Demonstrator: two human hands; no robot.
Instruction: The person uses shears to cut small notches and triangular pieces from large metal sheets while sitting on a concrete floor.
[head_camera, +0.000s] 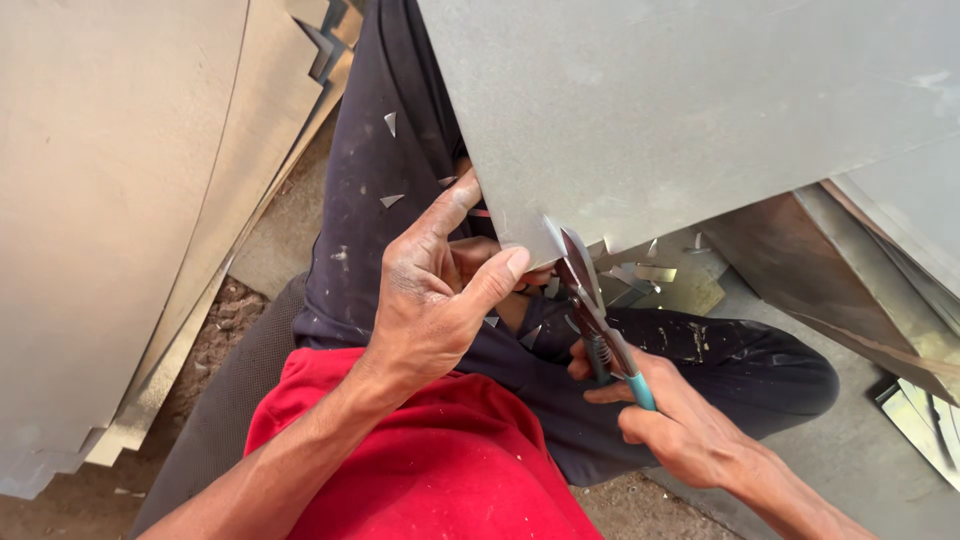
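Observation:
A large grey metal sheet (700, 110) rests over my lap, its lower corner near my hands. My left hand (435, 290) pinches the sheet's edge at that corner, thumb on top. My right hand (680, 425) grips tin snips (600, 320) with teal-tipped handles; the blades bite into the sheet's edge just right of my left thumb, where a small flap bends up. Small triangular metal offcuts (390, 122) lie on my dark trousers.
A stack of notched metal sheets (130, 220) leans at the left over bare ground. More metal pieces (860, 290) and shiny scraps (660, 275) lie at the right. I sit cross-legged in a red shirt on a dark mat (250, 370).

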